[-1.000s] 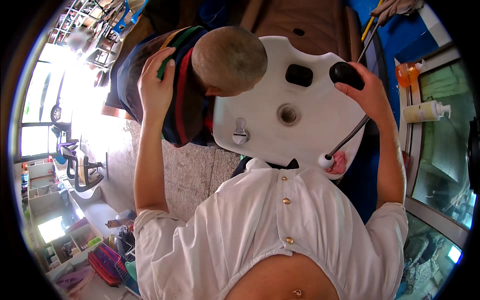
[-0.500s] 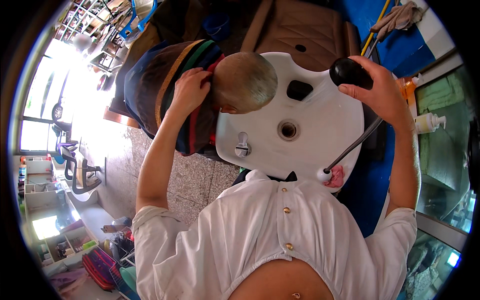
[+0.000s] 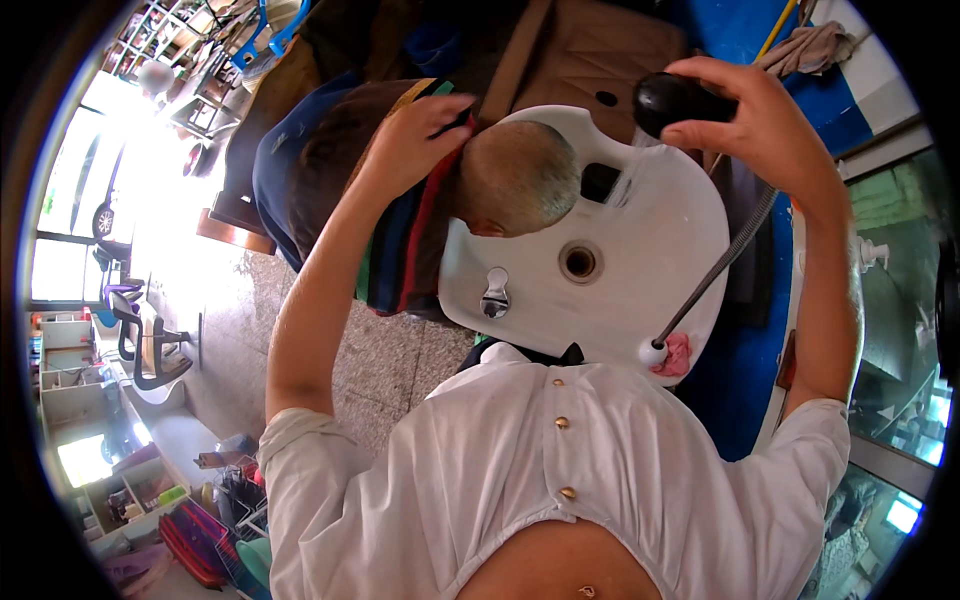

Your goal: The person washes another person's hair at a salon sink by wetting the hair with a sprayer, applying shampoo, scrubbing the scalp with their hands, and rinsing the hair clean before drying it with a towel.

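Note:
A person leans over the white wash basin [image 3: 640,290], with their short-haired head [image 3: 520,178] above its left side. At the nape and the striped towel [image 3: 408,275] is my left hand [image 3: 418,142], its fingers apart and holding nothing. Whether its fingertips touch the cloth is hard to tell. My right hand [image 3: 735,120] grips a black shower head [image 3: 680,104] over the basin's far right rim. Thin water streams [image 3: 628,178] fall from it into the bowl. Its grey hose [image 3: 715,268] runs down to a white fitting on the near right rim.
A chrome tap lever [image 3: 495,293] stands on the basin's left side, with the drain [image 3: 580,262] at the middle. A pink cloth [image 3: 676,354] lies by the hose fitting. Behind is a brown padded chair [image 3: 600,60]. A glass cabinet [image 3: 895,290] borders the right.
My left hand has lifted from the towel and opened, shifting right and up. My right hand has moved the shower head slightly left and up. The person's head sits farther right in view.

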Motion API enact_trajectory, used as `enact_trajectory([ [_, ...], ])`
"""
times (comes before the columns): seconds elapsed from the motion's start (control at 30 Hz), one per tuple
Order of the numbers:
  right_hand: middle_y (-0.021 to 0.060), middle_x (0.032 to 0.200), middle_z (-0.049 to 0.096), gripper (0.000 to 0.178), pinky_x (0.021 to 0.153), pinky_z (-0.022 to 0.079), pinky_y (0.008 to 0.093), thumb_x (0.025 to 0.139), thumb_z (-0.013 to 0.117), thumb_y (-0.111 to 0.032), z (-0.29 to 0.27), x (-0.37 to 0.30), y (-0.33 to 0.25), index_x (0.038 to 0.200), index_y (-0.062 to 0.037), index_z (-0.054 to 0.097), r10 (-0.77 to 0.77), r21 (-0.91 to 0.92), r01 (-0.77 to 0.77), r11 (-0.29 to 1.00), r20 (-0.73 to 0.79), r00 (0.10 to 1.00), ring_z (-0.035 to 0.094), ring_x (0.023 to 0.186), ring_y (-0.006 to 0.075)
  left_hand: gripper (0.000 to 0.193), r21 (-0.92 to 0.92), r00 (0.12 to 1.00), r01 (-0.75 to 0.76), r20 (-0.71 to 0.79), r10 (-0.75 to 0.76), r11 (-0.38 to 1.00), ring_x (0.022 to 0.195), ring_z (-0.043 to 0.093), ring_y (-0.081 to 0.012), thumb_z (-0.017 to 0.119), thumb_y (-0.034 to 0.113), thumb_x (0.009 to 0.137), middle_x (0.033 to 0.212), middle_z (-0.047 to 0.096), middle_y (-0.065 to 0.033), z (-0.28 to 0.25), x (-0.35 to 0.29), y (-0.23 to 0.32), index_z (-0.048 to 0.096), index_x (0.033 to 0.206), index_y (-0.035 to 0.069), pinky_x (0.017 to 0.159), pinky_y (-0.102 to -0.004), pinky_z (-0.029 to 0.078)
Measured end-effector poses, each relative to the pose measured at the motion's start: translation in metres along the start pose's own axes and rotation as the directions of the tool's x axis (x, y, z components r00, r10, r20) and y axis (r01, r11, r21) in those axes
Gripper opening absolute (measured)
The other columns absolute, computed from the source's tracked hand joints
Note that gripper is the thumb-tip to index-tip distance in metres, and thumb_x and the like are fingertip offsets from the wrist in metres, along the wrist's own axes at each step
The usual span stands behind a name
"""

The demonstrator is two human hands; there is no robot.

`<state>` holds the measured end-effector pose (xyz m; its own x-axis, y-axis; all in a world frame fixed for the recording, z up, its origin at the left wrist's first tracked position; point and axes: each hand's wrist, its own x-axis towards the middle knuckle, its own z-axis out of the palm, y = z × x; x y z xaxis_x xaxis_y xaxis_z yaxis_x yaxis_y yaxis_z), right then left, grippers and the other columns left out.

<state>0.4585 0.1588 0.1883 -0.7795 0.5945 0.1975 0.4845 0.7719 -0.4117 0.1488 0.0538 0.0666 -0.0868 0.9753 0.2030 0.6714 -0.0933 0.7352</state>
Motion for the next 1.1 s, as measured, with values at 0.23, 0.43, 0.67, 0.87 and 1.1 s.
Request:
enact_trajectory([
  [0.23,0.0188,0.090,0.066,0.035,0.077,0.052,0.0346,0.073,0.073,-0.020,0.041,0.020,-0.028,0.102,-0.0014,0.065,0.052,-0.186,-0.046,0.981,0.023,0.998,0.066,0.082,0.0312,0.056,-0.270,0.922,-0.306,0.154,0.354,0.913,0.097,0.060,-0.0200,0.071,0.013,0.073,0.104,0.061,-0.0089,0.056,0.050,0.079,0.050,0.126,0.008,0.086,-0.0315,0.047],
  [0.43,0.0164,0.090,0.063,0.024,0.079,0.049,0.0390,0.074,0.068,-0.008,0.082,0.003,-0.029,0.097,-0.0029,0.063,-0.101,-0.254,0.021,0.967,-0.304,0.947,0.062,0.085,0.0323,0.044,-0.144,0.926,-0.346,0.108,0.362,0.927,0.091,0.061,-0.0274,0.072,0.018,0.067,0.097,0.063,-0.0133,0.091,0.064,0.058,0.057,0.106,0.005,0.080,-0.0333,0.048],
  [0.67,0.0099,0.090,0.060,0.022,0.075,0.048,0.0373,0.072,0.068,-0.004,0.246,-0.032,-0.073,0.093,-0.0028,0.062,0.017,0.286,0.130,0.949,-0.459,0.888,0.058,0.086,0.0285,0.032,-0.172,0.948,-0.301,0.055,0.314,0.938,0.079,0.062,-0.0200,0.071,0.014,0.067,0.087,0.063,-0.0087,0.066,0.065,0.046,0.060,0.096,0.005,0.075,-0.0303,0.049],
  [0.87,0.0121,0.096,0.056,0.026,0.073,0.047,0.0365,0.075,0.067,-0.011,0.317,0.069,-0.095,0.098,-0.0033,0.057,0.040,0.288,0.136,0.948,-0.531,0.847,0.055,0.088,0.0279,0.037,-0.135,0.920,-0.392,-0.083,0.384,0.910,0.074,0.062,-0.0197,0.073,0.018,0.065,0.083,0.064,-0.0069,0.050,0.060,0.032,0.061,0.098,0.008,0.069,-0.0310,0.049],
  [1.1,0.0027,0.085,0.050,0.014,0.072,0.042,0.0297,0.081,0.063,-0.007,0.353,0.111,-0.123,0.085,-0.0057,0.050,0.286,0.932,0.353,0.075,-0.360,0.888,0.050,0.082,0.0162,0.041,0.061,0.826,-0.544,-0.138,0.547,0.837,0.086,0.062,-0.0211,0.073,0.013,0.066,0.092,0.062,-0.0068,0.040,0.045,0.022,0.059,0.104,0.011,0.076,-0.0319,0.049],
])
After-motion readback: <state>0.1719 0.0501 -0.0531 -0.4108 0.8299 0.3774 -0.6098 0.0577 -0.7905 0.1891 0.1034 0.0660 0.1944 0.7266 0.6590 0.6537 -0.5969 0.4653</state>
